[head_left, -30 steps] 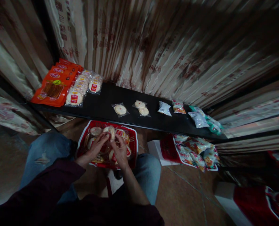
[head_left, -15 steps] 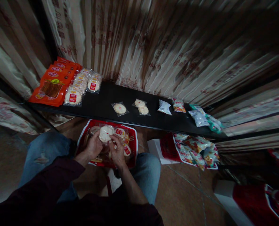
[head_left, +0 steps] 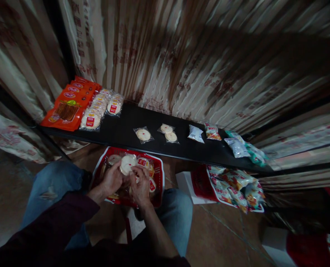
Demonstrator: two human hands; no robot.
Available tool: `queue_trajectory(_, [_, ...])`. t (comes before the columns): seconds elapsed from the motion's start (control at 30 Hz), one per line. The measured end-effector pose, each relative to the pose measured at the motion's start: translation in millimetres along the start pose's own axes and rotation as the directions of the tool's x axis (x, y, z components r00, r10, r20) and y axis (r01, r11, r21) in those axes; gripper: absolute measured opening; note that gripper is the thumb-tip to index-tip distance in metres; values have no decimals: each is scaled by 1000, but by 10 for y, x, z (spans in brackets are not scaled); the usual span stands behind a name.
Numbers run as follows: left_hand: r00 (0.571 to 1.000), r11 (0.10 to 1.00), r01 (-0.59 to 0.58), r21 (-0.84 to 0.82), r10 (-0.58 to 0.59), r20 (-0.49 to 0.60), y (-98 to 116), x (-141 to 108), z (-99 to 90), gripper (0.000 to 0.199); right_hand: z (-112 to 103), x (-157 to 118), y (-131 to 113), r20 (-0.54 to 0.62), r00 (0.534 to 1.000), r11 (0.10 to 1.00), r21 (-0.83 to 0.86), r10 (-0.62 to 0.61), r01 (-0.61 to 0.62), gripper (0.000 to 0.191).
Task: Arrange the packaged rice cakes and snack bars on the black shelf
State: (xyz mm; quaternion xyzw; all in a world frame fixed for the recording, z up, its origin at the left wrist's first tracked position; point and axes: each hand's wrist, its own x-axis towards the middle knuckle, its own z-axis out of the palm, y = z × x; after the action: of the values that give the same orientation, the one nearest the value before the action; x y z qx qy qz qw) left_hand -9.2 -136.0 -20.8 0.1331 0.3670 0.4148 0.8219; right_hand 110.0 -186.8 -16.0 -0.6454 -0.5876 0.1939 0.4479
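Observation:
Between my hands is a clear-wrapped packet of round white crackers (head_left: 128,163), held over a red basket (head_left: 159,174) with a white rim. My left hand (head_left: 112,180) grips the packet's left side, fingers closed on it. My right hand (head_left: 141,184) pinches its lower right edge. More round cracker packets (head_left: 143,162) with red labels lie in the basket under my hands. On the black shelf (head_left: 120,131) ahead, one cracker packet (head_left: 143,134) lies alone and a pair of cracker packets (head_left: 168,133) overlaps to its right.
Orange snack bags (head_left: 70,105) and rows of labelled cracker packets (head_left: 91,118) stand at the shelf's left. Small pouches (head_left: 196,133) and green bags (head_left: 255,154) lie at its right. Another basket of snack bags (head_left: 237,187) sits below. A pleated curtain (head_left: 153,63) hangs behind.
The whole view has shifted slightly, so the shelf and basket appear a little lower. Both hands stay on the cracker packet over the basket.

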Motion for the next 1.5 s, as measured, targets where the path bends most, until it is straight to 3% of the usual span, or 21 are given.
queue_trajectory(0.13, [999,999,35,37,-36,23,-29,-49,10,40,-81,-13,-98,74,997,999,-51,2,2,27])
queue_trajectory(0.3, [996,975,-56,215,71,-60,-63,-103,-12,52,-95,-81,-138,109,993,991,-128,45,-31,42])
queue_trajectory(0.43, [995,939,-64,337,85,-48,-70,-151,-3,60,-67,-108,-149,129,984,983,-154,119,-99,43])
queue_trajectory(0.57, [998,927,-58,370,57,13,-43,-160,0,63,-103,-87,-173,146,972,983,-52,183,-177,36])
queue_trajectory(0.7, [989,882,-116,457,146,-29,-2,-109,-50,61,-161,-60,-158,145,966,968,101,213,-229,32])
queue_trajectory(0.83, [981,845,-150,514,192,-29,13,-71,-86,63,-166,-54,-104,120,941,898,282,315,-337,33])
queue_trajectory(1.0, [974,805,-189,562,228,1,59,-83,-26,49,-134,-33,-51,151,907,793,443,394,-418,35])
queue_trajectory(1.2, [914,735,-325,595,406,-4,268,-39,122,42,-117,195,-143,135,926,816,440,353,-375,34])
queue_trajectory(1.5, [878,727,-413,548,478,28,569,171,189,39,37,684,-263,159,946,862,391,281,-322,36])
